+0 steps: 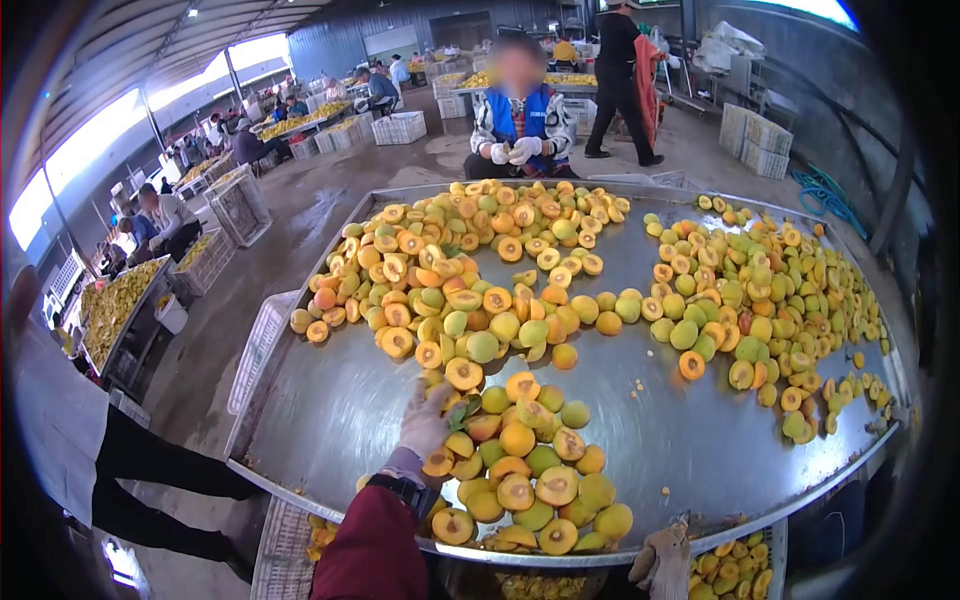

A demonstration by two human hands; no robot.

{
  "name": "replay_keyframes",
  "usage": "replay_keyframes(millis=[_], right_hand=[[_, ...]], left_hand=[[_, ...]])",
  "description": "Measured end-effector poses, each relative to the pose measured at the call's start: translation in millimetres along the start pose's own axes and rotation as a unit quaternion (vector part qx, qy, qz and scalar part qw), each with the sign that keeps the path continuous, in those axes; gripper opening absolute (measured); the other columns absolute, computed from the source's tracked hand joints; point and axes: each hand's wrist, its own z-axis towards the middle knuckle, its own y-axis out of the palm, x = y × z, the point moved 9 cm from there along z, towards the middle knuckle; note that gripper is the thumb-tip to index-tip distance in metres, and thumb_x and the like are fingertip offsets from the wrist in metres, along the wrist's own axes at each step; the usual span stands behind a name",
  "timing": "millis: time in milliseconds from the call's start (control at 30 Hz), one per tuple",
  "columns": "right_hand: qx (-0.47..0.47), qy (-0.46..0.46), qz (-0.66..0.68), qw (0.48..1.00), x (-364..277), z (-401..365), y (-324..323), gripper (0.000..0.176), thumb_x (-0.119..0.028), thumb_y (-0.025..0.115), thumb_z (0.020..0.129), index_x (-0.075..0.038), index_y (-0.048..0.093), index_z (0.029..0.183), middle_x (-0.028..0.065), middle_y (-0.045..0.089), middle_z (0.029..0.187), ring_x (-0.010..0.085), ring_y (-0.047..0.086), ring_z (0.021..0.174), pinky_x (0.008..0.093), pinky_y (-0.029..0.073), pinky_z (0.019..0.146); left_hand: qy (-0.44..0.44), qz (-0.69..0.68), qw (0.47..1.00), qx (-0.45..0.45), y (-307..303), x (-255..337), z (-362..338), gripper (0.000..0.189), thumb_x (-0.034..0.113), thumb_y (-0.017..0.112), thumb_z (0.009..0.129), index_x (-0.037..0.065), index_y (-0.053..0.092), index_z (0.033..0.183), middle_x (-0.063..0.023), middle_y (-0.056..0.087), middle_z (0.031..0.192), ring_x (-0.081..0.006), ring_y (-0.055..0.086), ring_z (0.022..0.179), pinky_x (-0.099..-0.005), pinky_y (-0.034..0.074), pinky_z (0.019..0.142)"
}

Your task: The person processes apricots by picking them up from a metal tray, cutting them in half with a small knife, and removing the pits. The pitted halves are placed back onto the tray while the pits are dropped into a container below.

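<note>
My left hand [424, 424], in a pale glove, reaches onto the metal table [330, 400] at the left side of the near pile of halved peaches [515, 492]. Its fingers are stretched out and apart, right at the fruit, with a green leaf [458, 415] beside them. At the table's front edge, my right hand [662, 562] wears a soiled, brownish glove. Its fingers are mostly hidden, and I cannot tell what it holds. Cut faces show orange flesh, some with a pit or hollow in the middle.
Larger peach piles cover the table's far middle [470, 260] and right [770, 310]. A person in a blue vest [520, 120] sits opposite. Crates of peaches [735, 570] stand under the front edge. Another person [70, 400] stands at the left.
</note>
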Motion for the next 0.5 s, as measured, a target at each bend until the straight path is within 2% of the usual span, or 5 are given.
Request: replay_keyframes(millis=[67,167,200,300,500], right_hand=[[-0.045,-0.169,-0.307,0.936,-9,3,2,0.028,-0.028,0.042,0.095,-0.007,0.059,0.086,0.0064,0.055,0.078,0.0202,0.055,0.075,0.0345,0.043,0.072],[-0.033,-0.114,-0.230,0.966,-12,1,6,0.023,-0.020,0.045,0.088,-0.005,0.059,0.077,0.0088,0.054,0.077,0.0230,0.055,0.076,0.0334,0.043,0.073],[-0.044,-0.109,-0.203,0.972,-19,-2,10,0.023,-0.020,0.044,0.088,-0.006,0.059,0.078,0.0083,0.054,0.075,0.0234,0.055,0.073,0.0336,0.044,0.071],[-0.047,-0.088,-0.133,0.986,-17,1,8,0.021,-0.018,0.045,0.089,-0.005,0.057,0.078,0.0069,0.056,0.076,0.0199,0.055,0.072,0.0309,0.044,0.067],[-0.018,0.012,0.107,0.994,22,17,-1,0.017,-0.018,0.053,0.089,-0.007,0.055,0.075,0.0064,0.055,0.063,0.0156,0.051,0.045,0.0276,0.042,0.040]], left_hand=[[-0.008,-0.027,0.999,-0.038,13,-4,-7,0.049,0.050,0.062,0.088,0.024,0.057,0.129,-0.0160,0.039,0.147,-0.0414,0.035,0.136,-0.0436,0.037,0.108],[0.420,0.101,0.896,-0.105,30,46,-44,0.028,0.022,0.055,0.095,0.020,0.060,0.123,-0.0113,0.054,0.135,-0.0446,0.037,0.133,-0.0414,0.037,0.110],[0.416,0.100,0.898,-0.103,14,53,-52,0.028,0.022,0.055,0.095,0.020,0.060,0.123,-0.0113,0.054,0.135,-0.0446,0.037,0.133,-0.0414,0.037,0.110],[0.085,-0.282,0.945,-0.143,-25,28,-46,0.044,0.036,0.061,0.089,0.015,0.059,0.128,-0.0101,0.050,0.140,-0.0340,0.040,0.135,-0.0364,0.037,0.109],[-0.058,0.001,0.996,-0.062,-83,-48,-113,0.063,0.050,0.064,0.080,0.009,0.055,0.128,-0.0201,0.054,0.129,-0.0371,0.054,0.119,-0.0405,0.043,0.100]])
